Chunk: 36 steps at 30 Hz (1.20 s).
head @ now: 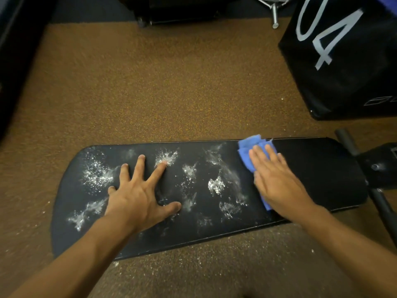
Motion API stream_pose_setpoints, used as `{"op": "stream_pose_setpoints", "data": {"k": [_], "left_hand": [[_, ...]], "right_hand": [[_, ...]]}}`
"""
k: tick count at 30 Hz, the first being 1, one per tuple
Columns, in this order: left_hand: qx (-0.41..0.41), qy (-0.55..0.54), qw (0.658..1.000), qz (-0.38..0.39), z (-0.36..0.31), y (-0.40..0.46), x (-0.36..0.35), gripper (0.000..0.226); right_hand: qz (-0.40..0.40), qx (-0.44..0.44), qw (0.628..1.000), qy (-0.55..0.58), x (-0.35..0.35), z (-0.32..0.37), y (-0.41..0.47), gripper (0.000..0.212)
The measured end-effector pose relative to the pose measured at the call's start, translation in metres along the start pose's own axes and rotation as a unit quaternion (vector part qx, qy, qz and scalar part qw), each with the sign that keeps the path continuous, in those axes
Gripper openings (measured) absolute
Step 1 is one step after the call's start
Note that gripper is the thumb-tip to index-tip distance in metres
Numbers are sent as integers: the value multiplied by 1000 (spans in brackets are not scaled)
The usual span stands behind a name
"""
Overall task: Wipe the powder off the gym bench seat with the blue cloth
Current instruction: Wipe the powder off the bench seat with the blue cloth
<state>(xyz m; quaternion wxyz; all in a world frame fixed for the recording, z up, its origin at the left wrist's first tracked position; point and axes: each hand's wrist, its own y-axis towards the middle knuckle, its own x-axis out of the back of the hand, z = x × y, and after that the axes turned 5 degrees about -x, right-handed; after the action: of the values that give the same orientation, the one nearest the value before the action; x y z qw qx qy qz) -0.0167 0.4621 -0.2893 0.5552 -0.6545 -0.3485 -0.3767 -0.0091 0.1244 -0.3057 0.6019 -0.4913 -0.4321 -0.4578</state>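
The black gym bench seat (318,168) lies across the view from left to right. White powder (96,175) is scattered in several patches over its left and middle parts; the right end looks clean. My left hand (139,190) rests flat on the seat with fingers spread, among the powder patches. My right hand (277,179) presses flat on the blue cloth (249,151), which is bunched on the seat at the boundary between the powdered and clean areas. Much of the cloth is hidden under my palm.
Brown speckled rubber floor (171,82) surrounds the bench, with powder specks near its front edge. A large black box marked "04" (343,57) stands at the back right. The bench's black frame tubes (378,190) stick out at the right. Dark equipment sits at the top.
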Motion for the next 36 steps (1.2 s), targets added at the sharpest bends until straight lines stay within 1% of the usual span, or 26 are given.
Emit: {"op": "stream_pose_setpoints", "data": {"k": [2, 4, 5, 8, 9, 10, 12, 14, 16, 17, 20, 22, 23, 25, 27, 28, 29, 31, 33, 34, 35, 36], "left_hand": [[1, 1, 1000, -4, 0, 1, -1, 117], [1, 4, 1000, -8, 2, 2, -3, 118], [0, 6, 1000, -9, 2, 1, -5, 119], [-1, 8, 1000, -9, 2, 1, -5, 119], [0, 9, 1000, -8, 2, 1, -5, 118], [2, 9, 1000, -7, 1, 1, -4, 117], [2, 11, 1000, -11, 1, 1, -5, 116], [-1, 10, 1000, -16, 2, 2, -7, 117], [-1, 6, 1000, -20, 4, 3, -10, 119], [0, 7, 1000, -21, 4, 3, -10, 120], [4, 5, 1000, -19, 4, 2, -9, 120], [4, 4, 1000, -15, 2, 1, -6, 119], [4, 4, 1000, -15, 2, 0, -6, 118], [3, 8, 1000, -18, 2, 0, -6, 118], [3, 7, 1000, -21, 3, 1, -7, 118], [2, 5, 1000, -21, 3, 1, -8, 118], [1, 2, 1000, -21, 3, 2, -8, 118], [3, 1, 1000, -20, 4, 2, -8, 119], [6, -1, 1000, -14, 3, 1, -6, 119], [5, -1, 1000, -13, 2, 1, -6, 118], [4, -1, 1000, -13, 2, 1, -5, 118], [4, 0, 1000, -13, 2, 1, -5, 118]], "right_hand": [[-33, -76, 997, 3, 2, 10, 31, 55], [-49, -92, 995, 2, 1, 33, 48, 55], [-48, -71, 996, 5, -2, 39, 46, 55], [-8, 54, 998, -12, -8, 24, 8, 56], [4, 78, 997, -22, -7, 12, -4, 56], [4, 80, 996, -25, -5, 1, -9, 56], [-6, 21, 999, -24, -4, -6, 2, 56], [-28, -49, 998, -22, -7, 13, 29, 58], [-46, -70, 997, 4, -11, 40, 43, 57], [-54, -51, 997, 9, -13, 49, 40, 56], [-37, 80, 996, -8, -20, 44, -2, 56], [-12, 117, 993, -23, -17, 22, -21, 58], [-14, 105, 994, -25, -14, 11, -18, 59], [-14, 17, 999, -30, -7, 7, 7, 57], [-44, -60, 997, -25, -5, 26, 44, 57], [-50, -73, 996, -18, -5, 41, 54, 57], [-54, -61, 997, -7, -8, 52, 57, 57], [-46, 22, 999, 14, -15, 62, 37, 55], [-25, 98, 995, -1, -18, 50, 1, 56], [-13, 116, 993, -17, -16, 37, -8, 57], [-9, 116, 993, -28, -13, 24, -8, 58], [-7, 96, 995, -34, -11, 15, 1, 57]]}}
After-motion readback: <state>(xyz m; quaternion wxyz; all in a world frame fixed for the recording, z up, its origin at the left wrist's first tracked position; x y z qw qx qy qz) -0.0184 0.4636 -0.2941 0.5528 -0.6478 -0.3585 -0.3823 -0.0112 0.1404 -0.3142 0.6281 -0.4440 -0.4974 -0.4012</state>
